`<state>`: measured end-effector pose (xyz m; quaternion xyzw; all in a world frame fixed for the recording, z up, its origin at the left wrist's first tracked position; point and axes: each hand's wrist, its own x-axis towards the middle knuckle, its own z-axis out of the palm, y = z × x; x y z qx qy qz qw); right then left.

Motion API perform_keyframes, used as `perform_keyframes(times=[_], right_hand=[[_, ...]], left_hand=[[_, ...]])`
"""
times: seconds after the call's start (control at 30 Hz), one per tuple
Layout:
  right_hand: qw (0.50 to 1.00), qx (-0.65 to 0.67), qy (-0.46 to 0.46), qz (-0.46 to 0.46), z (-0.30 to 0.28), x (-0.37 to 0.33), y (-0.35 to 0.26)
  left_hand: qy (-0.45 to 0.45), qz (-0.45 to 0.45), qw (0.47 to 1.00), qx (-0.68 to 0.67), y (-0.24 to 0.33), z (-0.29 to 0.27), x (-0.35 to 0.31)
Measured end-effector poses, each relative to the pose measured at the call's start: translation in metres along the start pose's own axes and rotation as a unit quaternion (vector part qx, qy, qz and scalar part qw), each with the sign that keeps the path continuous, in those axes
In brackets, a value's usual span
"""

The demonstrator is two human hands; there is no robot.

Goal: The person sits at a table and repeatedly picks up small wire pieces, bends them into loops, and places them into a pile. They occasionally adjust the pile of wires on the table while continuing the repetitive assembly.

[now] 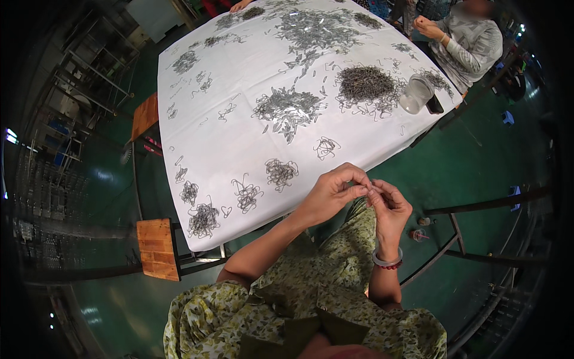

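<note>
Just off the near edge of a white-covered table [365, 140], my left hand [335, 190] and my right hand [391, 209] meet fingertip to fingertip. Both are closed in a pinch, and whatever lies between them is too small to make out. Closest to them on the table is a small cluster of bent wire hooks [326, 147]. More hook clusters [281, 174] lie to the left along the near side. Beyond sits a spread of flat grey strips [291, 109], with a dense heap of dark wire hooks [366, 85] to its right.
A clear plastic jar [417, 94] lies by a dark flat object [434, 105] at the right edge. Another person [469, 48] sits at the far right. Wooden stools [157, 248] stand left. A cup [419, 236] is on the green floor near metal bars [457, 233].
</note>
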<state>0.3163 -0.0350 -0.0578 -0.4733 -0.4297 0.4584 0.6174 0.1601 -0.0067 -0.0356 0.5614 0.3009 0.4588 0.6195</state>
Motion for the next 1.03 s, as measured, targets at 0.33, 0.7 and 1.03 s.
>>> perform_keyframes(times=[0.33, 0.7, 1.03], right_hand=[[0.992, -0.076, -0.058, -0.087, 0.004, -0.011, 0.003], [0.97, -0.169, -0.151, -0.091, 0.065, 0.124, 0.045], [0.741, -0.554, -0.271, -0.265, 0.128, 0.211, 0.156]], left_hand=[[0.1, 0.055, 0.985, 0.132, -0.01, 0.004, -0.01], [0.104, 0.097, 0.974, 0.177, -0.024, -0.015, -0.018], [0.094, 0.1, 0.967, 0.216, -0.032, -0.028, -0.018]])
